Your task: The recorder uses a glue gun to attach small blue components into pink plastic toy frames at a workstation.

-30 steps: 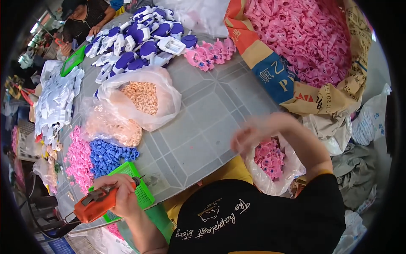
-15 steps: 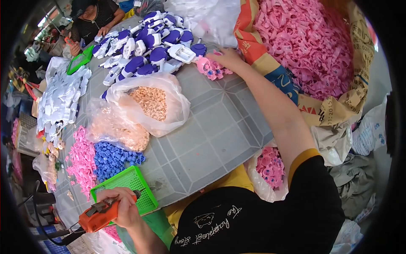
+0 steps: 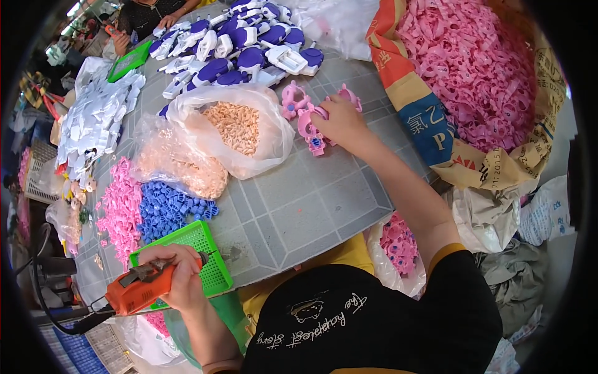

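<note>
My left hand (image 3: 179,274) is wrapped round an orange corded power drill (image 3: 134,292), over the near edge of a green perforated basket (image 3: 219,262). The drill's chuck end points right, over the basket. Out at the far right of the table, my right hand (image 3: 342,123) grips pink plastic parts (image 3: 309,132), some with small blue pieces in them. One pink part (image 3: 294,100) lies at the left of this cluster, and another shows beyond my fingers. My fingertips are partly hidden by the parts.
Purple-and-white plastic pieces (image 3: 249,57) are heaped at the back. An open bag of peach-coloured bits (image 3: 232,128) stands mid-table, near blue parts (image 3: 165,209) and pink pieces (image 3: 121,199). A large sack of pink parts (image 3: 473,75) stands at right. A co-worker (image 3: 146,15) sits across the table.
My right hand has drawn the pink parts nearer, away from the purple-and-white heap, and they are more spread out. My left hand keeps its hold on the drill. The view has shifted slightly.
</note>
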Demonstrator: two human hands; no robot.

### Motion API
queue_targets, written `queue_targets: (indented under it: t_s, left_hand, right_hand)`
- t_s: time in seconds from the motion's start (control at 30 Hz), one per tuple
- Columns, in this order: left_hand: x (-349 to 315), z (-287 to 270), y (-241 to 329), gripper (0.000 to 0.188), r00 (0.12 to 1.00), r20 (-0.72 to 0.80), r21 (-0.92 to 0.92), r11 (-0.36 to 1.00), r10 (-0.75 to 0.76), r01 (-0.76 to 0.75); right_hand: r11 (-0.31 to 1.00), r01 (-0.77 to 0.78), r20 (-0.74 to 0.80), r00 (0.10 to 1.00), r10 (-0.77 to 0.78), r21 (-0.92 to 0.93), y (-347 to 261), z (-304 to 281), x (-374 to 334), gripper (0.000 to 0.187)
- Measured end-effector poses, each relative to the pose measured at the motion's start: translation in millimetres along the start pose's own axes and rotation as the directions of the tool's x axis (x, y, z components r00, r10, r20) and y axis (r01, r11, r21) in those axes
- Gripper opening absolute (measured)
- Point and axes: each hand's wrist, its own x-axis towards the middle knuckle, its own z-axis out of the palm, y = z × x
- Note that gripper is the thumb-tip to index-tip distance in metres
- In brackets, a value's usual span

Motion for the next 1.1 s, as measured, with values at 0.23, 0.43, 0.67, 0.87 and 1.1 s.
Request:
queue_targets:
  t_s: [0.23,0.43,0.67,0.87,1.1]
  left_hand:
    - [-3,-2,5,0.030,1.000,-0.017,-0.032,0.999,0.015,-0.016]
    - [-7,-2,8,0.031,0.999,-0.050,-0.032,0.999,-0.015,0.014]
    - [-13,-2,17,0.032,0.996,-0.090,-0.009,1.000,-0.002,0.001]
    - [-12,-5,14,0.032,0.997,-0.074,-0.019,1.000,0.003,-0.004]
    - [-11,3,18,0.025,0.993,-0.120,0.046,0.999,0.012,-0.006]
  right_hand:
    - [0.975,-0.109,0.122,0.983,0.134,-0.195,-35,-30,17,0.057]
    - [0.963,-0.219,0.224,0.942,0.251,-0.156,-55,-11,92,0.058]
    - [0.932,-0.344,0.416,0.835,0.359,-0.115,-51,44,134,0.085]
    - [0.940,-0.038,0.332,0.930,0.158,-0.340,-41,73,138,0.054]
    - [0.985,-0.097,0.511,0.845,0.158,-0.145,-52,13,125,0.040]
